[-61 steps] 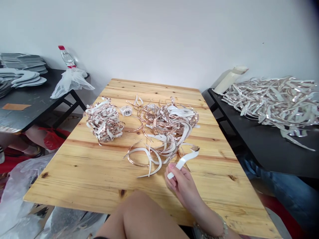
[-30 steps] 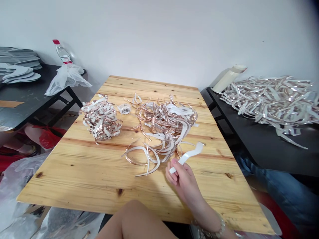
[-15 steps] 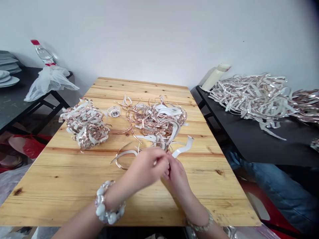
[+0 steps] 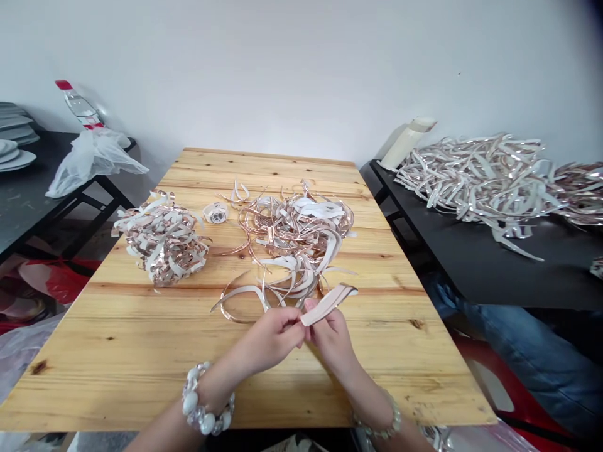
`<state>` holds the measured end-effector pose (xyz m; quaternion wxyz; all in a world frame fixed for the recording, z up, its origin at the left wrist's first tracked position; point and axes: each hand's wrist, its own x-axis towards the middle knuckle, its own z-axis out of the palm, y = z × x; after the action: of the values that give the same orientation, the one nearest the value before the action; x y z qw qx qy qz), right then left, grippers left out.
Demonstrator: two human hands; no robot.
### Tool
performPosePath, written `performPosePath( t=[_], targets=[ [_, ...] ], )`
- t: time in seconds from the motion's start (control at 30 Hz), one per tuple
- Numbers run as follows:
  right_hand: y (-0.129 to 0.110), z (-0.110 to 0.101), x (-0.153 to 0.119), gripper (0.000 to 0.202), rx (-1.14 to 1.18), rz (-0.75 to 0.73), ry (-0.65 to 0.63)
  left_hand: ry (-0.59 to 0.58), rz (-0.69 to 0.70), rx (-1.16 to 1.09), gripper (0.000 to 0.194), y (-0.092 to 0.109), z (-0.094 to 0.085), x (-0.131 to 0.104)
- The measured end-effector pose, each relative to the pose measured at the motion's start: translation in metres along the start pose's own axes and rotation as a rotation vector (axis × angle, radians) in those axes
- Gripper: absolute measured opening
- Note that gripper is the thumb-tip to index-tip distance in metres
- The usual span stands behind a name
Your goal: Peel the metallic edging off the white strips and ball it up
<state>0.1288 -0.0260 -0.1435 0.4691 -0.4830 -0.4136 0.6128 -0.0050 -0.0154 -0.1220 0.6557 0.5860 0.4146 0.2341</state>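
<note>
My left hand (image 4: 276, 339) and my right hand (image 4: 332, 342) meet near the middle of the wooden table (image 4: 188, 376). Both are closed on one pale strip (image 4: 330, 304) with a shiny edge, its free end pointing up and to the right. Just beyond them lies a loose tangle of white and rose-gold strips (image 4: 301, 220). A denser bundle of curled strips (image 4: 164, 238) sits to the left. Between the two piles rests a white watch (image 4: 216, 213). Beaded bracelets are on both wrists.
On the right, a black table (image 4: 452, 263) carries a big heap of strips (image 4: 480, 179) and a pale roll (image 4: 407, 143). The left black table (image 4: 28, 188) holds plates (image 4: 16, 122), a bottle (image 4: 81, 108) and a white plastic bag (image 4: 94, 160).
Both hands have come slightly down towards me. The strip is now folded up over my right hand instead of stretching beyond it on the table.
</note>
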Motion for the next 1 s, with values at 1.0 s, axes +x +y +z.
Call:
performPosePath(
  t=[1.0],
  targets=[
    [-0.009,0.006,-0.008,0.056,-0.011,-0.041,-0.01,0.139,0.014,-0.158,0.014,-0.004,0.017,-0.003]
  ],
)
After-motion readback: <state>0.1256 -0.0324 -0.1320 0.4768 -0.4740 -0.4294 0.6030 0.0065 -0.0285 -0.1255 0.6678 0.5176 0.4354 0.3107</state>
